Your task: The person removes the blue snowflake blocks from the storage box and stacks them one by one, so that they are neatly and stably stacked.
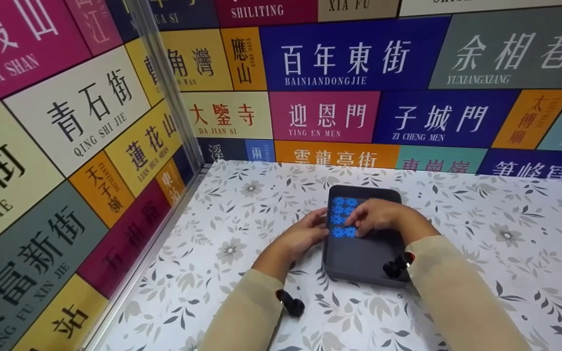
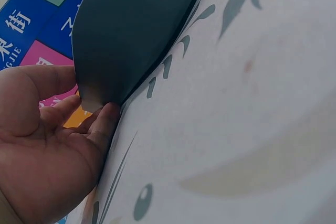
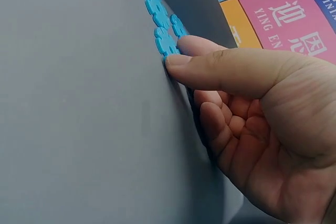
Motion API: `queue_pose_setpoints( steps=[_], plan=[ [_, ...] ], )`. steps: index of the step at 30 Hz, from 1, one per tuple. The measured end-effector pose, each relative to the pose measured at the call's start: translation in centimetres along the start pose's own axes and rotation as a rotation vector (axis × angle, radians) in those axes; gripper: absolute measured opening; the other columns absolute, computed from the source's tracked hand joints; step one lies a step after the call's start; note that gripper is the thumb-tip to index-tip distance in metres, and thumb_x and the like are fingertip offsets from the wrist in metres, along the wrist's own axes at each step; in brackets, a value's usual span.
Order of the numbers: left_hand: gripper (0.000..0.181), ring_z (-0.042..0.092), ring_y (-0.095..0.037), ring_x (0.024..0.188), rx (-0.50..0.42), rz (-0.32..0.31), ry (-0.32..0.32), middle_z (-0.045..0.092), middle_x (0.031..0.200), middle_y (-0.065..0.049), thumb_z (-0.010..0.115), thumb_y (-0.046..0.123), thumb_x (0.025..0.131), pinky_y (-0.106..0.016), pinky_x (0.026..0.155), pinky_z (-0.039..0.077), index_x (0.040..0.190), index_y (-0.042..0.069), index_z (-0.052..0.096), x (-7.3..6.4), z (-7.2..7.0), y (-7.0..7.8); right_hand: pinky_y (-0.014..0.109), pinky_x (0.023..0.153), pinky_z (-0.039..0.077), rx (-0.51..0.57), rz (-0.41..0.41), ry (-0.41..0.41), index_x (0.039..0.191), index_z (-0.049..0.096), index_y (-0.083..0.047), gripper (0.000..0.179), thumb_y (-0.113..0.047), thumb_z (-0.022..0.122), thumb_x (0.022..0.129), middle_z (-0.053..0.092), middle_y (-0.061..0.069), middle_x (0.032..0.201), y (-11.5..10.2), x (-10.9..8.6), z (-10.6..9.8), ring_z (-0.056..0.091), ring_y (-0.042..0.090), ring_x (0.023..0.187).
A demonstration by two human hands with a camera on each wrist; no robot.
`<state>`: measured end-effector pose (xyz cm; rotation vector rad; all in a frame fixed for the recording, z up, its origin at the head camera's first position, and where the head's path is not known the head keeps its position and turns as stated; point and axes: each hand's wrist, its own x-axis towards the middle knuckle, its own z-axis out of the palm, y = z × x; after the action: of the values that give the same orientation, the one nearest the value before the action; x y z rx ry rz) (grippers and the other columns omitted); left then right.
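Observation:
A dark grey rectangular tray [image 1: 354, 256] lies on the table, its far part holding blue snowflake-shaped discs [image 1: 338, 231] in two columns. My left hand [image 1: 303, 237] holds the tray's left side. In the left wrist view its thumb reaches the rim, and its other fingers lie lower on the outer wall [image 2: 136, 30]. Over the discs, my right hand [image 1: 381, 217] has its forefinger and thumb pointing down into the tray. Up close, these two pinch one blue disc [image 3: 165, 43] beside other discs [image 3: 154, 4], while the remaining fingers curl into the palm.
The tray stands on a white tablecloth [image 1: 232, 251] with grey flowers and leaves. Colourful street-sign panels [image 1: 325, 117] cover the walls behind and on the left. A small black device [image 1: 293, 303] sits at each wrist, over a beige sleeve.

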<state>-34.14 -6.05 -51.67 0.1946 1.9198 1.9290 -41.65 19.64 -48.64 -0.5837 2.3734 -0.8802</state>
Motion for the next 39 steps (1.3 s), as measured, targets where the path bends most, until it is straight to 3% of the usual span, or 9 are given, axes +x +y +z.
queue_pose_setpoints(
  steps=[8,16,24,32,39],
  plan=[
    [0.068,0.043,-0.031,0.158,-0.003,0.006,0.000,0.041,0.171,-0.017,0.058,0.004,0.103,-0.045,0.128,0.042,0.166,0.015,0.038,0.0,-0.1,-0.3,0.025,0.073,0.048,-0.031,-0.001,0.010,0.113,0.083,-0.012,0.033,-0.013,0.089,0.081,0.067,-0.004,0.085,-0.1,0.0,0.4,0.057,0.012,0.081],
    [0.068,0.043,-0.031,0.158,-0.004,0.002,0.001,0.041,0.171,-0.016,0.058,0.003,0.103,-0.046,0.129,0.041,0.166,0.016,0.038,-0.1,0.0,-0.1,0.023,0.071,0.051,0.117,-0.020,0.048,0.107,0.074,0.000,0.033,-0.006,0.089,0.078,0.066,-0.004,0.084,0.5,-0.4,0.6,0.058,0.013,0.079],
    [0.067,0.043,-0.032,0.158,-0.019,0.018,0.005,0.043,0.169,-0.018,0.057,0.002,0.102,-0.047,0.129,0.040,0.166,0.013,0.038,0.1,0.1,-0.4,0.024,0.074,0.051,0.160,-0.027,0.079,0.114,0.078,0.000,0.026,-0.009,0.077,0.089,0.071,-0.008,0.086,1.0,-0.3,0.4,0.060,0.011,0.082],
    [0.068,0.042,-0.033,0.158,-0.034,0.013,0.015,0.041,0.170,-0.019,0.058,0.000,0.102,-0.048,0.129,0.040,0.165,0.012,0.039,0.0,0.1,-0.2,0.027,0.078,0.060,0.321,0.022,0.133,0.121,0.078,0.001,0.031,-0.011,0.075,0.093,0.074,-0.004,0.087,1.0,-0.5,-0.1,0.065,0.014,0.081],
    [0.068,0.043,-0.034,0.158,-0.047,0.022,0.010,0.042,0.169,-0.020,0.057,-0.002,0.101,-0.048,0.129,0.040,0.165,0.011,0.038,0.1,0.1,-0.2,0.028,0.080,0.065,0.403,-0.011,0.195,0.130,0.071,0.008,0.036,-0.011,0.072,0.099,0.078,0.001,0.096,0.0,-1.3,-0.8,0.072,0.014,0.081]
  ],
)
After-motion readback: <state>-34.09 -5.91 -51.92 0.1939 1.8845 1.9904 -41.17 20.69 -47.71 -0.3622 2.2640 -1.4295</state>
